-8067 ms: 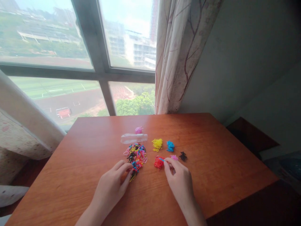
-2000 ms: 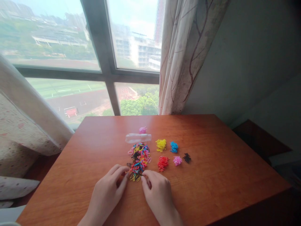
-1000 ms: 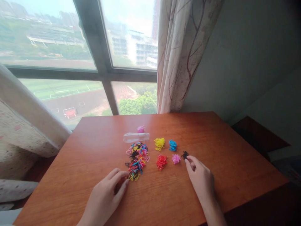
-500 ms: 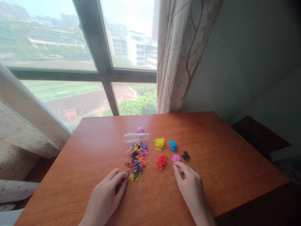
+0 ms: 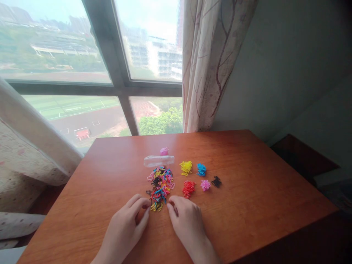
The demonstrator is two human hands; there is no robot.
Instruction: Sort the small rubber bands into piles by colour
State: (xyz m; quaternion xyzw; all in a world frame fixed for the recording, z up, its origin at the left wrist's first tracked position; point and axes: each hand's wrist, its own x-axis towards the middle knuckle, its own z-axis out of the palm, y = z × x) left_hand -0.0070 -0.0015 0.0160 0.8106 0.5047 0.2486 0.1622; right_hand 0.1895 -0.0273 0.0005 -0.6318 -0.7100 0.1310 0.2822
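Note:
A mixed pile of small colored rubber bands (image 5: 161,185) lies on the table between my hands. At its lower left edge my left hand (image 5: 126,222) is closed in a pinch on a black rubber band (image 5: 150,202). My right hand (image 5: 188,220) is at the pile's lower right side, its thumb and fingertips drawn together with no band showing in them. Right of the pile lie single-color heaps: yellow bands (image 5: 186,168), blue bands (image 5: 201,169), red bands (image 5: 189,189), pink bands (image 5: 205,185) and black bands (image 5: 216,181).
Behind the mixed pile, a clear plastic bottle (image 5: 158,161) lies on its side. A small pink object (image 5: 164,151) sits just beyond it. The wooden table (image 5: 247,209) stands against a window with curtains (image 5: 203,66).
My right hand has moved left from the pink heap to the mixed pile. The left hand has stayed nearly in place, still pinching the black band.

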